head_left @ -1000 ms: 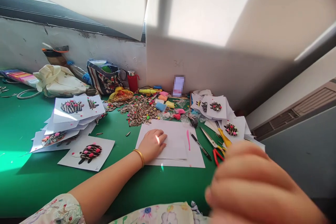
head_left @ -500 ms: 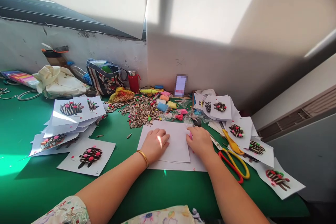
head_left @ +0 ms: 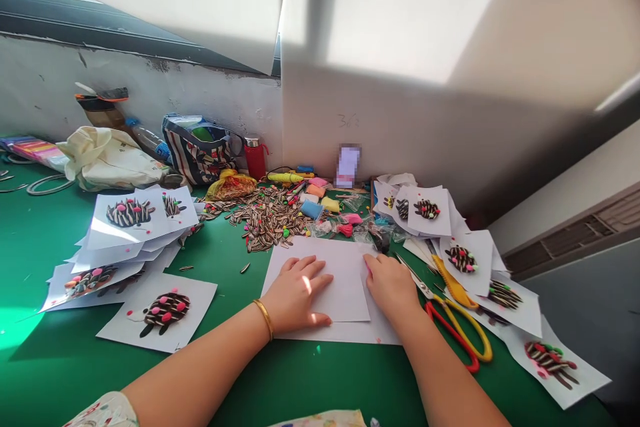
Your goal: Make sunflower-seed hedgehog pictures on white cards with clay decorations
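Note:
My left hand (head_left: 299, 295) lies flat on a small white sheet of paper (head_left: 345, 290), fingers spread. That sheet rests on a larger white sheet (head_left: 385, 328), whose edges show at the front and right. At the small sheet's right edge, my right hand (head_left: 393, 283) is closed, with fingers curled down onto the larger sheet. A bit of pink shows at its fingertips, but what it is stays hidden. To the right of this hand lie scissors with red and yellow handles (head_left: 470, 333).
Loose sunflower seeds (head_left: 275, 213) and colored clay lumps (head_left: 313, 208) lie behind the sheets. Stacks of cards with seed-covered animal figures stand left (head_left: 133, 240) and right (head_left: 470, 267). Bags (head_left: 200, 147), a red bottle (head_left: 255, 159) and a phone-like object (head_left: 347, 165) line the wall.
My left hand's fingers have spread and its thumb has moved out toward the front. My right hand stays closed at the small sheet's edge. The whole view has shifted slightly.

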